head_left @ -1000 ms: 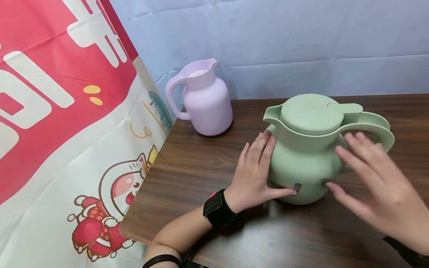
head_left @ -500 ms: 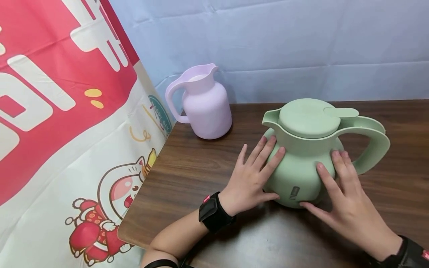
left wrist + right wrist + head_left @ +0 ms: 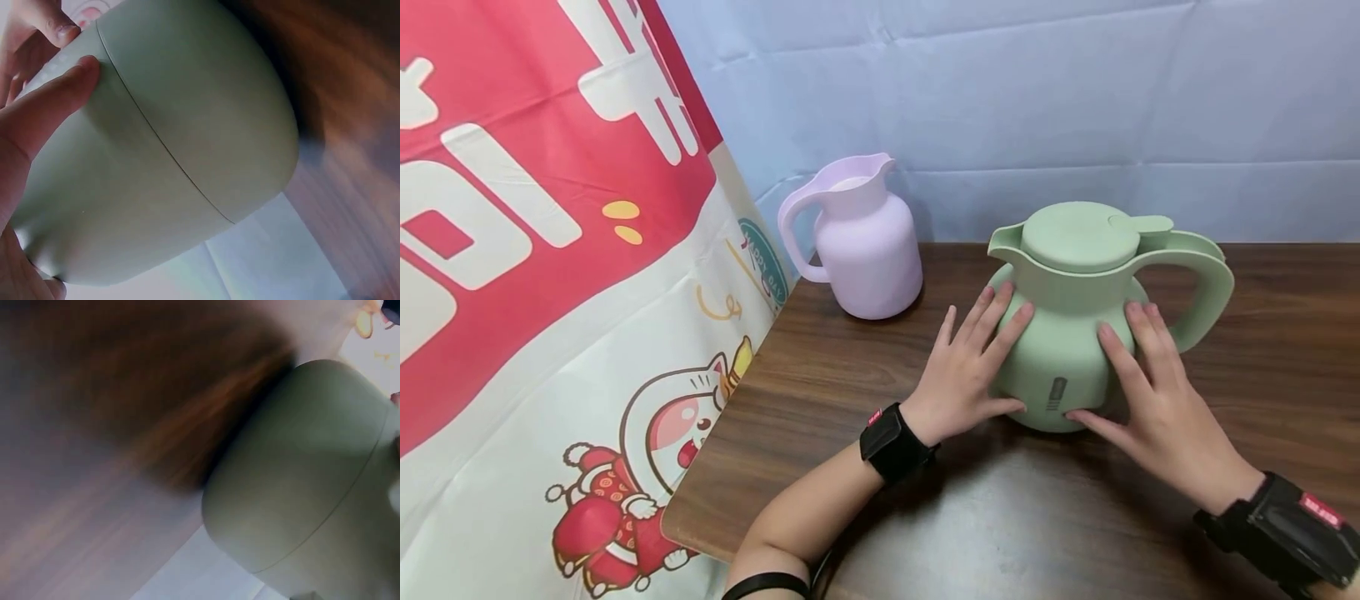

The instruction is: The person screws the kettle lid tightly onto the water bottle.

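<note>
In the head view, a green thermal jug (image 3: 1063,333) stands upright on the dark wooden table. Its lid is on, the spout points left and the looped handle points right. My left hand (image 3: 958,379) rests spread against the left side of its body. Against the right front of the body, below the handle, my right hand (image 3: 1165,417) presses with fairly straight fingers. The left wrist view has the jug's smooth body (image 3: 187,106) with a thin seam and fingers touching it. Its lower part (image 3: 294,469) fills the right side of the right wrist view.
A lilac jug (image 3: 871,254) stands at the back left, handle to the left, with no lid knob visible. Behind the table hangs a pale blue cloth (image 3: 1037,100). A red and white printed banner (image 3: 497,292) borders the table's left edge.
My right hand has come from beside the handle onto the body. The green jug has shifted back toward the cloth and turned slightly, its handle now further left. My left hand stays against it.
</note>
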`<state>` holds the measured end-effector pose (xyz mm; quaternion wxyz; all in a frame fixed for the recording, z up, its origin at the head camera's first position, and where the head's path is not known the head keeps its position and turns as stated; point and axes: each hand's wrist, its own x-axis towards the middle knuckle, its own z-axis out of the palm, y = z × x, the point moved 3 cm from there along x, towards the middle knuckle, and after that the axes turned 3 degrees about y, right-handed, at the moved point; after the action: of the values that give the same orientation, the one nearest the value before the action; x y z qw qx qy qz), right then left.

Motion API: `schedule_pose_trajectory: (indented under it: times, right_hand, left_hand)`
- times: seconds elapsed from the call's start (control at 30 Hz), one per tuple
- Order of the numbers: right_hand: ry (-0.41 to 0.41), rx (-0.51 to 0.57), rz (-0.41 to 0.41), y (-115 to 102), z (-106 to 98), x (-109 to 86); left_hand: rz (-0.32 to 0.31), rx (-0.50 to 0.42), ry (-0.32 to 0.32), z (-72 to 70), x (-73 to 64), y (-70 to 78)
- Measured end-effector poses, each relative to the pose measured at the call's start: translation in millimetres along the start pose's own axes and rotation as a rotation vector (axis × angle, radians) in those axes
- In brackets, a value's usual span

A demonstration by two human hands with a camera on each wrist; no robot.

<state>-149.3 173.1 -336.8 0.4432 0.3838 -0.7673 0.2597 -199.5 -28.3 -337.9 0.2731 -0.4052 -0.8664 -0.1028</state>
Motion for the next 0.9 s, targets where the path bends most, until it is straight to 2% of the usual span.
schedule_pose_trajectory:
  times: [0.27,0.5,0.6,0.9]
  right_hand:
    - [-0.041,-0.029,-0.013,41.5,15.3,10.6]
    - [-0.157,-0.1,0.083,82.0,30.6,14.8]
    - [-0.174,-0.108,0.121,99.0,36.2,18.3]
    - [-0.194,-0.145,0.11,137.3,56.7,34.6]
  left_hand:
    - [-0.067,0.045,-0.033,19.2,26.2,-26.7]
    - [-0.15,0.119,-0.103,34.9,53.4,-50.7]
    - [-0.176,0.14,-0.118,43.7,67.1,-60.9]
    - [-0.276,0.167,-0.144,64.3,93.7,-86.4]
